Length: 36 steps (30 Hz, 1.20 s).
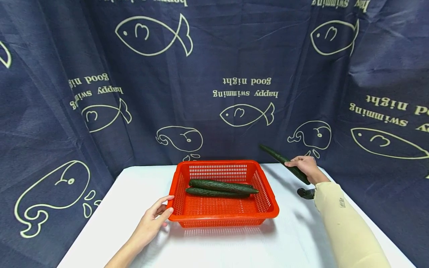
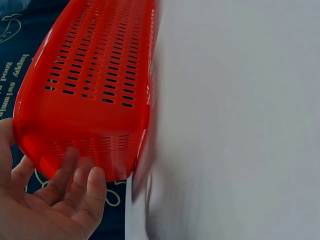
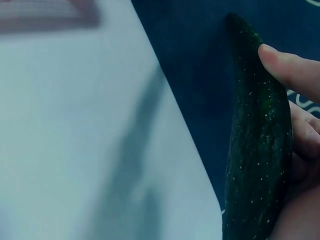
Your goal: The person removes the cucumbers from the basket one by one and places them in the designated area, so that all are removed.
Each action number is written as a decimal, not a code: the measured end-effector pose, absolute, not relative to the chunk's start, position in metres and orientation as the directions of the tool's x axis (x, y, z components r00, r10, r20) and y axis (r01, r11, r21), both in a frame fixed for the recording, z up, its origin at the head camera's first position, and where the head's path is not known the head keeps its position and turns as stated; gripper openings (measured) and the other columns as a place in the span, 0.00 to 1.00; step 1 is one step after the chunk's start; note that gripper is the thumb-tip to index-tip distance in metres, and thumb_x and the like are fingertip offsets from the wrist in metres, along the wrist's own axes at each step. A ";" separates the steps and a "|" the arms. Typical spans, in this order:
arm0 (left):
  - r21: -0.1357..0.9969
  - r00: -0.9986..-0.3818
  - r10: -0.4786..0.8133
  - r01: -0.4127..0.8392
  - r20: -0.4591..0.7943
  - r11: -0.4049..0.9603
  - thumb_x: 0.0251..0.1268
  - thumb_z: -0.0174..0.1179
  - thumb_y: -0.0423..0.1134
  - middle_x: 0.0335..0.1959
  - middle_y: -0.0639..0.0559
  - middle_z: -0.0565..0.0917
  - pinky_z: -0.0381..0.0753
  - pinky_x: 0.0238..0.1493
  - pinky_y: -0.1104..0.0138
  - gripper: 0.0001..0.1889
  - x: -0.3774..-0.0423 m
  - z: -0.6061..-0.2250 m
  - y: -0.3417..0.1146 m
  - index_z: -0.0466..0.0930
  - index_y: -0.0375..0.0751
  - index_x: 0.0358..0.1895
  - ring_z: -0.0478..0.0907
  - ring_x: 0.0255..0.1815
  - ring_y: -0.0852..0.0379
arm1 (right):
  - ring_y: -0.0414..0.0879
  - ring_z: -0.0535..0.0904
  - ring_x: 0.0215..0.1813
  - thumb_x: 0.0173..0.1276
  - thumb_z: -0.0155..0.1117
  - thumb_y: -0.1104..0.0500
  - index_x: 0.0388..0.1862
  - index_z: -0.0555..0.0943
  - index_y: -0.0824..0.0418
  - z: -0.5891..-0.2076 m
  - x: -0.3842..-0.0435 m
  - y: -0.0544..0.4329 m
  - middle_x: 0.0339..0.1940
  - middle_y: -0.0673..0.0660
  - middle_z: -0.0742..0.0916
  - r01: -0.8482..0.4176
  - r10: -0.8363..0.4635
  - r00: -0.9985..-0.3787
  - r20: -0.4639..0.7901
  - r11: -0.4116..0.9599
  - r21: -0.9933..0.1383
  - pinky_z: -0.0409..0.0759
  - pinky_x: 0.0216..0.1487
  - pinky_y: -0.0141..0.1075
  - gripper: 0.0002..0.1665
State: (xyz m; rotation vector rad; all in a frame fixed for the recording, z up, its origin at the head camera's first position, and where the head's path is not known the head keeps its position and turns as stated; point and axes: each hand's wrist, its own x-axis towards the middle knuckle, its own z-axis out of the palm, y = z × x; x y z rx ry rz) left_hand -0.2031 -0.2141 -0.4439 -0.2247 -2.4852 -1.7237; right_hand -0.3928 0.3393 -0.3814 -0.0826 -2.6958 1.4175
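Note:
A red plastic basket (image 1: 221,216) stands on the table with dark green cucumbers (image 1: 218,185) lying side by side in it. At its left end, my left hand (image 1: 152,219) holds the rim, thumb and forefinger on the edge; the left wrist view has the other fingers (image 2: 95,185) beneath the rim beside the slotted wall. To the right of the basket, my right hand (image 1: 305,166) grips a long cucumber (image 1: 276,155) above the table, tilted with its far end up and to the left. The right wrist view shows the thumb (image 3: 285,67) pressed along this cucumber (image 3: 257,150).
Another dark green cucumber (image 1: 305,193) lies on the white table (image 1: 144,186) under the right forearm, partly hidden by the sleeve (image 1: 345,223). A dark blue curtain (image 1: 207,67) with fish drawings hangs behind the table and along both sides.

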 end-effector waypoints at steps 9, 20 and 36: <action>0.914 -0.980 0.074 0.197 0.183 0.355 0.74 0.59 0.43 0.39 0.46 0.83 0.83 0.37 0.64 0.22 -0.205 -0.445 -0.216 0.72 0.49 0.69 0.80 0.42 0.58 | 0.65 0.66 0.71 0.62 0.74 0.44 0.35 0.87 0.55 -0.396 -0.386 0.364 0.64 0.67 0.77 0.066 0.123 -0.992 -0.002 0.518 -0.853 0.68 0.68 0.57 0.15; 0.921 -0.985 0.061 0.175 0.164 0.348 0.74 0.60 0.43 0.39 0.46 0.83 0.83 0.37 0.61 0.22 -0.204 -0.445 -0.215 0.73 0.50 0.68 0.79 0.42 0.58 | 0.43 0.75 0.37 0.62 0.74 0.46 0.26 0.85 0.46 -0.412 -0.376 0.381 0.26 0.36 0.80 0.111 0.201 -0.980 -0.008 0.510 -0.853 0.75 0.39 0.36 0.10; 0.922 -0.984 0.069 0.179 0.166 0.343 0.74 0.60 0.43 0.40 0.45 0.83 0.83 0.37 0.61 0.22 -0.205 -0.445 -0.215 0.73 0.51 0.68 0.79 0.43 0.58 | 0.43 0.78 0.31 0.61 0.74 0.49 0.23 0.85 0.50 -0.440 -0.370 0.403 0.26 0.43 0.81 0.160 0.259 -0.965 -0.038 0.470 -0.868 0.79 0.34 0.37 0.11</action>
